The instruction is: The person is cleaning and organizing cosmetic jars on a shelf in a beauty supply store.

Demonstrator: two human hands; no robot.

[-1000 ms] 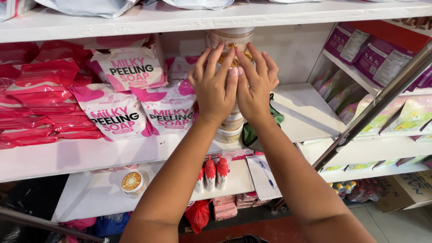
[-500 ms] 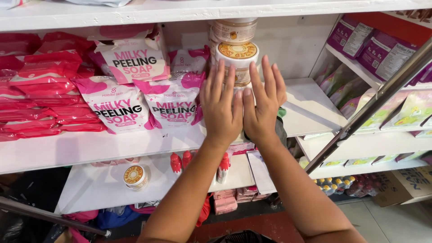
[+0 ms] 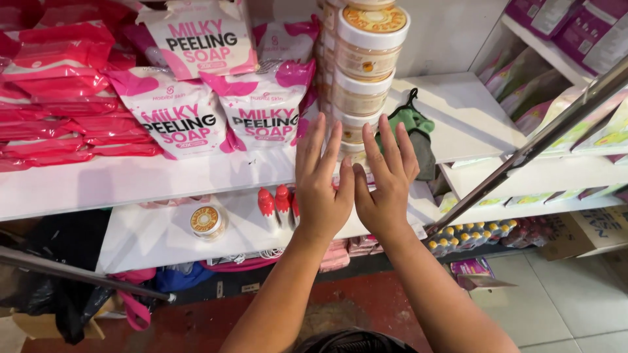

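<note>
A tall stack of round white jars (image 3: 362, 65) with orange lids stands on the white shelf (image 3: 216, 173). My left hand (image 3: 322, 183) and my right hand (image 3: 386, 184) are side by side just in front of the stack's base, palms away from me, fingers spread and pointing up. Neither hand holds anything. The lowest jars are partly hidden behind my fingers. Whether my fingertips touch the jars is unclear.
White and pink soap pouches (image 3: 180, 117) lean left of the jars, beside red flat packets (image 3: 59, 98). A green cloth item (image 3: 412, 127) lies right of the stack. Red-capped small bottles (image 3: 275, 202) and a lone jar (image 3: 206, 221) sit on the lower shelf. A metal bar (image 3: 543, 140) slants at right.
My hands have come down from the upper jars to the stack's base, and the top jars are now uncovered. The view has tilted downward.
</note>
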